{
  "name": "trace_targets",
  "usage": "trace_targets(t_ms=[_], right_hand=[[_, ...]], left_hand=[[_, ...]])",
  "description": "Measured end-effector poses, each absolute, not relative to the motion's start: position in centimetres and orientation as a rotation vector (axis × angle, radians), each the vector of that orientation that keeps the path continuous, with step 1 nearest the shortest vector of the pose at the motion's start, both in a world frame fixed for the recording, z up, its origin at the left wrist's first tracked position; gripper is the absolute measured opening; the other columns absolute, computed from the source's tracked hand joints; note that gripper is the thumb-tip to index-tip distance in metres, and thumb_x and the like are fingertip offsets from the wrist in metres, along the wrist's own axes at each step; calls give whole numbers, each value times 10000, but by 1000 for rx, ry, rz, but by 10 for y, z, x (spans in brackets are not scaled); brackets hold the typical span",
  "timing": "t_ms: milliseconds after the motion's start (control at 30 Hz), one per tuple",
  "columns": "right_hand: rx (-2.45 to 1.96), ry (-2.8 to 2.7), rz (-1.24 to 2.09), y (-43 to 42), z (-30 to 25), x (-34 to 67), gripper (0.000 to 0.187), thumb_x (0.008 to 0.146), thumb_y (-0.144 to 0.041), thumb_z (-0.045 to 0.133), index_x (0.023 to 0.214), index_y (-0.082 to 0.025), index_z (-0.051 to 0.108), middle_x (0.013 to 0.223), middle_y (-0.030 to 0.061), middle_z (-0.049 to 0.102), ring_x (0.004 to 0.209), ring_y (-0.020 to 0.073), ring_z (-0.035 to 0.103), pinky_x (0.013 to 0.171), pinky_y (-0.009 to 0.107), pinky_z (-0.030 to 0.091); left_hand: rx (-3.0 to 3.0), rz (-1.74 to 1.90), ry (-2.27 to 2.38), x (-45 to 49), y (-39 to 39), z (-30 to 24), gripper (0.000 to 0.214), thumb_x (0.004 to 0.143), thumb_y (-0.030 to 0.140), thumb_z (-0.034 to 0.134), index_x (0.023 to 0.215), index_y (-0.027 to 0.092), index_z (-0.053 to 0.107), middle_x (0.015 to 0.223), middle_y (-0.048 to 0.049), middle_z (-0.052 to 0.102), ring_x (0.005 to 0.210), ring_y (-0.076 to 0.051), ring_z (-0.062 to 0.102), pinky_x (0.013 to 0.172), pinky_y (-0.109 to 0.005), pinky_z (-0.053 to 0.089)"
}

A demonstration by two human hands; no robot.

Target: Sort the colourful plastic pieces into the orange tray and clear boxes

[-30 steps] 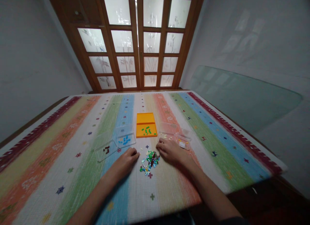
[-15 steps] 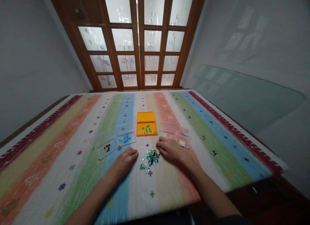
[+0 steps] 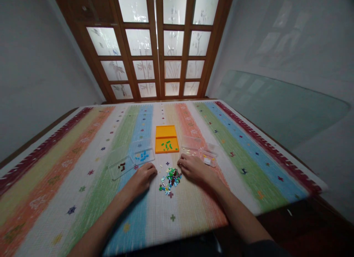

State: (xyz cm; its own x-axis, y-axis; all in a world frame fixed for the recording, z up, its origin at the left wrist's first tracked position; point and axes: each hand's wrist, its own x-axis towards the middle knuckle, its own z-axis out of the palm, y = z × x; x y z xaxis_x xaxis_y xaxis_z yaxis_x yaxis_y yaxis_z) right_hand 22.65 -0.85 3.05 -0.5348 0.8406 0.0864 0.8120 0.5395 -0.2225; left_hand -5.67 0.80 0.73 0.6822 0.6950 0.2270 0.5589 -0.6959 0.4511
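A pile of small toy bricks in mixed colours lies on the tablecloth between my hands. Left of it, my left hand rests with curled fingers, close to the blue-brick box; its fingertips are too small to show any piece. My right hand lies at the pile's upper right edge, fingers bent and drawn together; whatever they may pinch is hidden. Beyond the pile, an orange open case holds several green bricks. Blue bricks sit in a clear box on the left, dark brown bricks in another.
Right of the case stand clear boxes with pale pieces and yellow pieces. A striped tablecloth covers the table. A wood-framed glass door is behind it, and a pale glass panel leans at the right wall.
Both hands keep almost the same place and pose beside the pile. The whole view has shifted slightly, and the bricks and boxes look unchanged.
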Motion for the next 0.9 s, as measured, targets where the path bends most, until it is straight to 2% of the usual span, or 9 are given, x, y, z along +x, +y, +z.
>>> trace_targets(t_ms=[200,367,633,767,900], right_hand=[[-1448,-2619,221,-8,32,226,213,982,-143,469,965,-160,681,1013,85,647,795,157,539,689,296,346],[-1448,-2625,237,-8,33,226,217,985,-146,466,974,-167,682,1029,86,645,824,162,553,700,293,355],[-1400,-2621,193,-6,27,227,191,966,-138,484,954,-163,673,1010,88,646,803,168,539,682,301,343],[-1397,-2608,188,-6,26,228,179,952,-120,497,948,-164,671,1005,84,646,793,159,532,675,299,324],[-1393,-2612,188,-6,25,228,181,959,-125,494,960,-159,672,1014,87,647,795,158,531,676,299,322]], left_hand=[[2582,485,1011,-54,8,7,322,882,-4,463,975,184,707,973,-83,662,930,-209,613,828,-319,500],[2600,441,1066,-52,7,5,304,903,19,451,926,177,709,949,-85,645,911,-212,604,828,-330,506],[2513,605,1012,-56,10,2,231,931,67,451,912,185,649,996,-83,693,964,-215,632,868,-351,530],[2567,541,1056,-56,5,3,254,930,54,437,868,177,650,887,-76,690,872,-211,625,787,-329,526],[2633,487,1092,-54,1,6,289,913,19,428,854,173,665,900,-78,690,867,-206,618,783,-320,524]])
